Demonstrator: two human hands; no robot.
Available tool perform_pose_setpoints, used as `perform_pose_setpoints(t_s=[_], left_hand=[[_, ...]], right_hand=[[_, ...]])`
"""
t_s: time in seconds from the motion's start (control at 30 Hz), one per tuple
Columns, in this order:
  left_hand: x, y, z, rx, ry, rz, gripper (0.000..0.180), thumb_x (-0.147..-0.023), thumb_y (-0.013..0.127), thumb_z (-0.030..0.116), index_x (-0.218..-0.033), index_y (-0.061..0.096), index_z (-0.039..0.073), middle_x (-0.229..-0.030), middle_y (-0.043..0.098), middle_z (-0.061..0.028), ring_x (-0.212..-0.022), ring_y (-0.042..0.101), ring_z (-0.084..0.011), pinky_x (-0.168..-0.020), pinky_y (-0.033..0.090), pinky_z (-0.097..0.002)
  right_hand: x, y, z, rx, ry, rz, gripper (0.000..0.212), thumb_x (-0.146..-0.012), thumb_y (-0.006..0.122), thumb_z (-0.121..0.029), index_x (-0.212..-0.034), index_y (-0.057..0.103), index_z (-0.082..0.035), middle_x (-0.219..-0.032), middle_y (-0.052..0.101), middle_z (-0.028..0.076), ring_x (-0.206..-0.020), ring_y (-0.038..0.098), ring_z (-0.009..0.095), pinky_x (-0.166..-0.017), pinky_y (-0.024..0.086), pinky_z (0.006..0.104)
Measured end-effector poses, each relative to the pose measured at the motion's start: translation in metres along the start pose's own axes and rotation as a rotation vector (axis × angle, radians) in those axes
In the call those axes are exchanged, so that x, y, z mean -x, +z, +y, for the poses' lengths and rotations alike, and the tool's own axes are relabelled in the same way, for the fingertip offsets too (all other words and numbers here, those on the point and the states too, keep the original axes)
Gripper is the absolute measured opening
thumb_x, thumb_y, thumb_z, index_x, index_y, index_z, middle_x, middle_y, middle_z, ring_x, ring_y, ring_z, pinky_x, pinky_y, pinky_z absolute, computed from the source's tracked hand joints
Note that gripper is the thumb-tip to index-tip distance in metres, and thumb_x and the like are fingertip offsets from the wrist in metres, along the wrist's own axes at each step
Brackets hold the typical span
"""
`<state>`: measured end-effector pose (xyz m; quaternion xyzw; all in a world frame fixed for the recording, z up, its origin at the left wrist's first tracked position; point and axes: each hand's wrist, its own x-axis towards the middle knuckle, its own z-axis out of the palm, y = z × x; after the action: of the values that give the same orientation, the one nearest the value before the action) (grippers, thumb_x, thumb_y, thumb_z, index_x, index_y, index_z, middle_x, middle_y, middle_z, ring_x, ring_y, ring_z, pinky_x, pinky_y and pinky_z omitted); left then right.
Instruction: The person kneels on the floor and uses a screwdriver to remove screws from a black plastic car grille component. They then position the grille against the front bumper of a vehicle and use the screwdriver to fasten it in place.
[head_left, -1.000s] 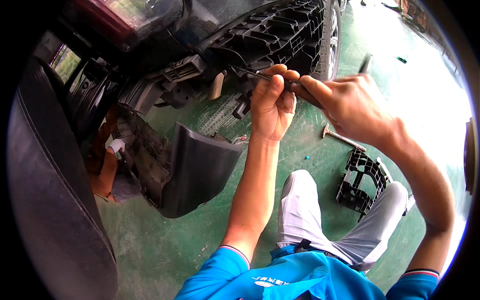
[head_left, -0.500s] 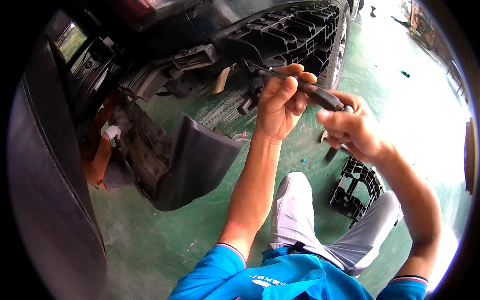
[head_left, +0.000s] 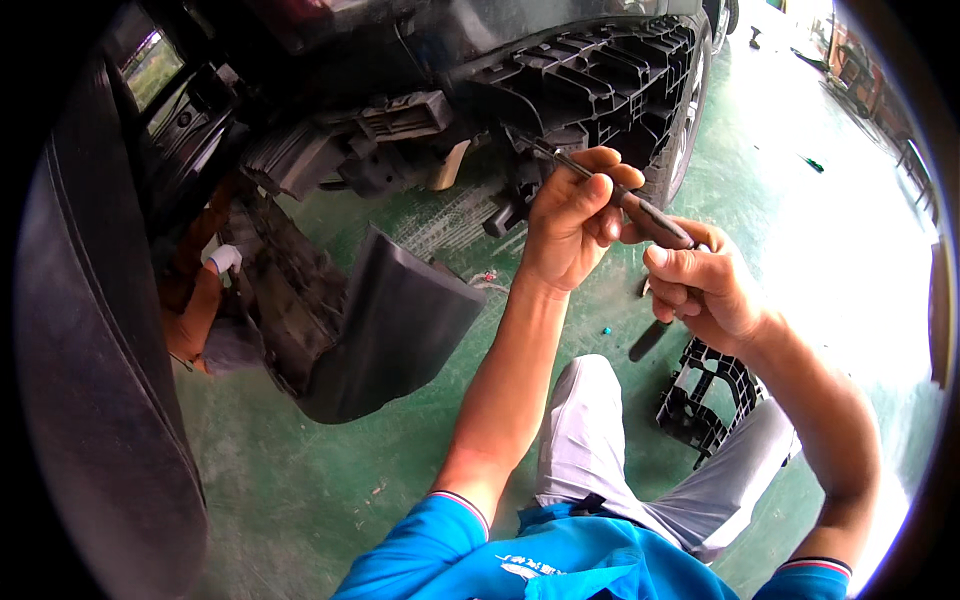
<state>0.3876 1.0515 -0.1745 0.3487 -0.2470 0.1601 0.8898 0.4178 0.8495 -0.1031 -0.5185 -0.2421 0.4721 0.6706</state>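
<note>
Both my hands are on a long, dark-handled tool like a screwdriver (head_left: 656, 219), whose thin metal shaft slants up and left toward the car's underside. My left hand (head_left: 575, 218) is closed around the shaft and the front of the grip. At the rear end my right hand (head_left: 705, 285) wraps its fingers round it. A second dark handle (head_left: 650, 342) sticks out below my right hand; how it joins the tool is hidden. The shaft's tip is close to a black ribbed plastic bracket (head_left: 590, 85) on the car corner, and I cannot tell whether it touches.
A detached dark bumper piece (head_left: 395, 320) hangs or rests at the left. Behind it a co-worker's gloved hand (head_left: 224, 259) reaches in. A black lattice bracket (head_left: 700, 400) lies on the green floor near my knee. The car's wheel (head_left: 688, 120) stands beyond my hands.
Both hands have shifted slightly down and right in the view with the tool. The second handle below my right hand has swung down and left and shows more.
</note>
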Motion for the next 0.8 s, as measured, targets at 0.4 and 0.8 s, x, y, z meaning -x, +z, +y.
perform_pose_setpoints(t_s=[0.4,0.8], left_hand=[[0.0,-0.003,0.001,0.011,0.012,-0.019,0.034,-0.1,0.064,0.021,-0.128,0.056,0.005,-0.113,0.07,-0.0123,-0.067,0.06,-0.0066,-0.06,0.053,-0.0221],[-0.004,-0.003,0.002,0.012,0.008,0.007,0.036,-0.097,0.068,0.016,-0.127,0.056,0.001,-0.112,0.07,-0.0141,-0.078,0.069,-0.0134,-0.053,0.047,-0.0176]], right_hand=[[0.001,0.005,-0.004,-0.049,0.001,-0.03,0.048,-0.084,0.078,-0.023,-0.123,0.061,0.001,-0.067,0.049,-0.003,-0.057,0.05,0.011,-0.062,0.044,0.0256],[-0.001,0.004,-0.014,0.242,-0.092,0.02,0.053,-0.084,0.08,-0.029,-0.122,0.061,0.002,-0.076,0.056,-0.001,-0.063,0.054,0.008,-0.055,0.043,0.024]])
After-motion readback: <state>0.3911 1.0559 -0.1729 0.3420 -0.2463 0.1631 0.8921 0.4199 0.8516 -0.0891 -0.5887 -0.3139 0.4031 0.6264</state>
